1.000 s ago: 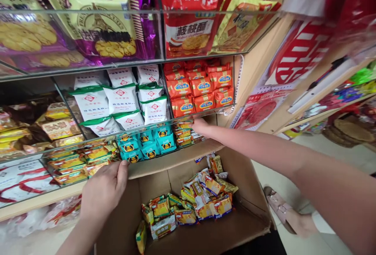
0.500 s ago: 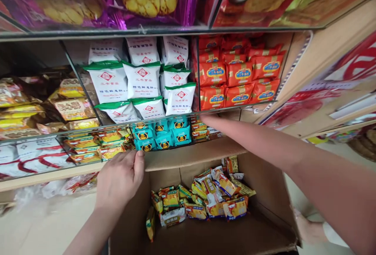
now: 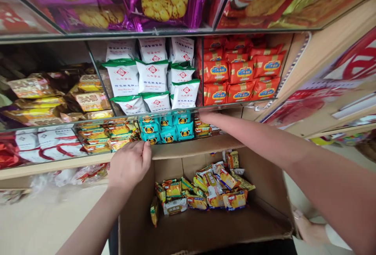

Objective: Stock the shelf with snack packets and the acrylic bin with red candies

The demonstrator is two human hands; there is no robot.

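Note:
My left hand (image 3: 129, 163) is closed at the left end of the cardboard box's (image 3: 199, 149) near-shelf flap, thumb lying along its edge. The box stands open below the shelf, with a loose heap of small yellow and orange snack packets (image 3: 207, 184) inside. My right hand (image 3: 205, 116) reaches into the lower shelf compartment, right of the stacked teal packets (image 3: 169, 134). Its fingers are hidden by the shelf above, so I cannot see what they hold. Small orange-yellow packets (image 3: 202, 130) are stacked just below that hand.
Above are white-and-green bags (image 3: 152, 76) and red packets (image 3: 241, 72) behind glass dividers. Brown-yellow packets (image 3: 91, 100) fill the compartment to the left. Plastic-wrapped goods (image 3: 85, 174) lie under the shelf. Part of another person (image 3: 313, 229) with a white cuff shows at lower right.
The view has swung left, so the shelf goods and my left hand appear farther right. My right hand stays inside the lower compartment, and the packets in the box look unchanged.

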